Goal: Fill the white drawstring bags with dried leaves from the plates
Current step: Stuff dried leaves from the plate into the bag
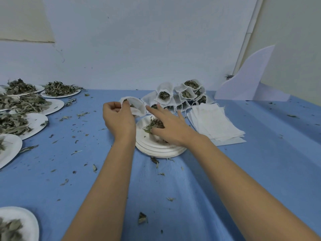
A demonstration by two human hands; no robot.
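My left hand [118,117] grips the rim of a white drawstring bag [137,106], held open above the table with some dried leaves inside. My right hand [166,127] reaches over a stack of white plates [156,148]; its thumb and lower fingers close on a small clump of dried leaves [153,124] on the top plate, while the index finger points toward the bag. Behind them lies a heap of filled bags [184,94] with leaves showing at their mouths.
A pile of flat empty bags [215,120] lies right of the plates. Several plates heaped with dried leaves [26,105] crowd the left side, one more at the bottom left [15,225]. Leaf crumbs scatter over the blue tablecloth [243,171]. White card [246,80] leans on the wall.
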